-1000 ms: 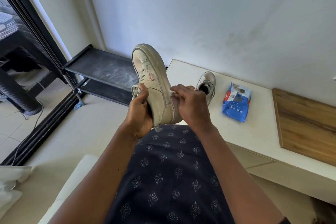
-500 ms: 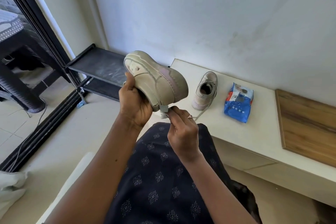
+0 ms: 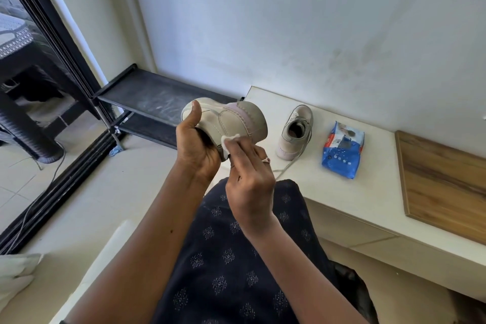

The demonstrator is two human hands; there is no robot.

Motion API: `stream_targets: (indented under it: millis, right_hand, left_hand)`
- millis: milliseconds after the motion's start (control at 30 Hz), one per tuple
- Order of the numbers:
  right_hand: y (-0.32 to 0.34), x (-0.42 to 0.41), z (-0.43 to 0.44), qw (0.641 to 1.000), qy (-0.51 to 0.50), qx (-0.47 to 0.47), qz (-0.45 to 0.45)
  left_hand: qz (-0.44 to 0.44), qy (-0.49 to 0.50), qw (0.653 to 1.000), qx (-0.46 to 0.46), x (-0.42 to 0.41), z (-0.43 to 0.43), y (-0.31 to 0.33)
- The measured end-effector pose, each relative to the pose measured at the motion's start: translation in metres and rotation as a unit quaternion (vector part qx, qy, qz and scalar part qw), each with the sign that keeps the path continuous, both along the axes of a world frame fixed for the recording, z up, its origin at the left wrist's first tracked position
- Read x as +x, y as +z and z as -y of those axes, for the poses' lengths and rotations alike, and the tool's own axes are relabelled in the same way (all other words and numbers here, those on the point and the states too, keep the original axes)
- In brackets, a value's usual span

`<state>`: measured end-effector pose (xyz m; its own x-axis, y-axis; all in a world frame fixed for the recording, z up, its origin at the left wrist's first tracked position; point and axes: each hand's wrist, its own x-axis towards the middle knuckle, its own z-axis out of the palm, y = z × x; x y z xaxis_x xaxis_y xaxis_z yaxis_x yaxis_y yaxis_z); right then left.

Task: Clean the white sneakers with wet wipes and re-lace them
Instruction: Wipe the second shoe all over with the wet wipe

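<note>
Sneaker [image 3: 236, 121] held above the lap [image 3: 236, 258]; left hand [image 3: 196, 144] grips it, fingers mostly hidden underneath. Right hand [image 3: 248, 173] pinches a wipe [image 3: 229, 140], largely covered, against its heel. Second sneaker [image 3: 294, 131] stands on the ledge [image 3: 368, 205] beside the pack [image 3: 342, 151].

I read this as a home, beside a patio door. A low white stone ledge [image 3: 368, 192] runs along a plain white wall [image 3: 289, 21]. A white lace-up sneaker [image 3: 294, 131] stands on the ledge, a black two-tier metal shoe rack [image 3: 157, 97] sits just left of it, and a black-framed sliding glass door [image 3: 56, 34] lies further left.
</note>
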<state>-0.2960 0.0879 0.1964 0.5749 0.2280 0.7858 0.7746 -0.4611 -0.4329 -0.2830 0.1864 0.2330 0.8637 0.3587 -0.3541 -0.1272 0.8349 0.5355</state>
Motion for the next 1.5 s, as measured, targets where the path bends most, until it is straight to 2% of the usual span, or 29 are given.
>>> stream_targets:
  millis: [200, 367, 600, 833, 1000, 1167, 1333, 1500]
  right_hand:
    - [0.008, 0.017, 0.004, 0.998, 0.049, -0.023, 0.013]
    - [0.028, 0.039, 0.001, 0.994, 0.092, -0.062, -0.01]
    - [0.024, 0.035, 0.017, 0.984, 0.159, -0.077, -0.023]
    - [0.024, 0.026, 0.004, 0.996, 0.057, -0.043, -0.046]
    - [0.03, 0.048, -0.004, 0.99, -0.029, -0.092, -0.098]
    - [0.028, 0.043, -0.001, 0.99, -0.006, -0.122, -0.073]
    - [0.005, 0.026, 0.007, 0.994, -0.027, -0.08, -0.074]
    - [0.001, 0.026, 0.005, 0.997, -0.005, -0.04, -0.07]
  left_hand:
    - [-0.033, -0.038, 0.999, 0.007, -0.002, 0.004, 0.0]
    - [-0.018, -0.135, 0.988, 0.079, -0.007, 0.015, 0.0]
    - [-0.002, -0.127, 0.991, 0.046, -0.005, 0.001, -0.002]
    - [-0.022, -0.112, 0.987, 0.116, -0.004, 0.005, -0.004]
    - [-0.038, -0.125, 0.976, 0.172, -0.005, 0.014, -0.008]
    - [-0.044, -0.108, 0.979, 0.166, -0.004, 0.011, -0.008]
    - [-0.05, -0.06, 0.987, 0.139, -0.003, 0.004, -0.004]
    - [-0.081, -0.028, 0.992, 0.093, -0.003, 0.003, -0.006]
